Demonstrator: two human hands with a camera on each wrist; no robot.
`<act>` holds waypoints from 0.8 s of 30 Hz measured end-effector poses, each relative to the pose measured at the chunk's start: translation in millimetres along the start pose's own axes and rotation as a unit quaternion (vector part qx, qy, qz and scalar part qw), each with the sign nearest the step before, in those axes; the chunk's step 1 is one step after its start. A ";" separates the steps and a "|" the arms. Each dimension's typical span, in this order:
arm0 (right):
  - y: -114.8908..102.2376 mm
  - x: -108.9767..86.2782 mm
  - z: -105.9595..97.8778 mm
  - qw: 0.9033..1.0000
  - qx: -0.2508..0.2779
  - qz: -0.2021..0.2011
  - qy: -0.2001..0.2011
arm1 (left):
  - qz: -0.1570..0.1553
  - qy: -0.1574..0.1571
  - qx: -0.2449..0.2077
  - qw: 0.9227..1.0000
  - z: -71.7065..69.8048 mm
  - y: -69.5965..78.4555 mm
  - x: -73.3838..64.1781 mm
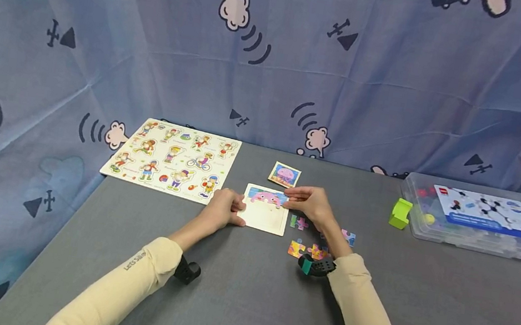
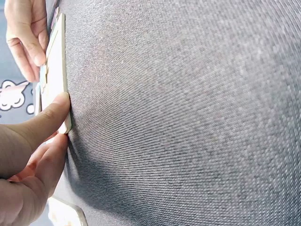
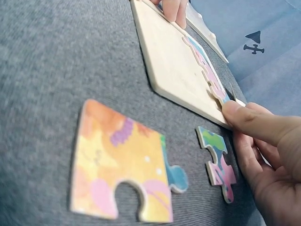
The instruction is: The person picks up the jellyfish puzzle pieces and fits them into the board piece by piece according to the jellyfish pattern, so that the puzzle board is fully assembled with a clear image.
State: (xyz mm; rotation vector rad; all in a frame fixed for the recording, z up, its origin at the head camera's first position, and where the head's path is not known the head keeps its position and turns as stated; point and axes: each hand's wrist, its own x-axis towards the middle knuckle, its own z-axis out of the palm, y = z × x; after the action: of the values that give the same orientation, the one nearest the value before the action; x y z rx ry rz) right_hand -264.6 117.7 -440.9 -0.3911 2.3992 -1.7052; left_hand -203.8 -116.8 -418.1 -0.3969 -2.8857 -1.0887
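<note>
A pale wooden puzzle board [image 1: 262,219] lies on the table with joined puzzle pieces [image 1: 264,197] of a pink creature along its far side. My left hand [image 1: 221,208] grips the board's left edge between thumb and fingers. At the far right corner, my right hand [image 1: 313,204] holds a puzzle piece [image 3: 217,92], thumb on its end and fingers beyond the board's edge; part of the piece is covered. Loose nearby are a yellow-orange piece [image 3: 106,162] and a green-and-pink piece [image 3: 217,160]. More pieces lie partly hidden under my right wrist.
Behind the board sits a small square picture puzzle [image 1: 284,174] with a pink octopus. A large picture board [image 1: 172,160] of figures lies to the left. On the right are a green block [image 1: 400,214] and a clear plastic case [image 1: 481,240]. A patterned curtain hangs behind the table.
</note>
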 end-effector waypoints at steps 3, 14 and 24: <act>-1.0 -0.1 -0.4 1.000 -0.008 0.005 -0.001 | 0.003 0.000 0.003 1.000 0.1 -0.5 0.1; -4.5 -0.1 -1.7 1.000 0.004 0.018 -0.009 | 0.000 -0.003 0.001 1.000 -0.5 0.6 -0.1; -5.2 0.0 -0.9 1.000 0.020 0.010 -0.007 | -0.003 -0.002 -0.004 1.000 0.2 -0.9 0.3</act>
State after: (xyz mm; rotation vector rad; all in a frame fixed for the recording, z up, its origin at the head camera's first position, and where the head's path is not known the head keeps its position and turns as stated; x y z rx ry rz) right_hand -264.3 116.9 -435.7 -0.3713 2.3466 -1.7345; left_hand -204.3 -117.3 -418.8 -0.3925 -2.8879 -1.1022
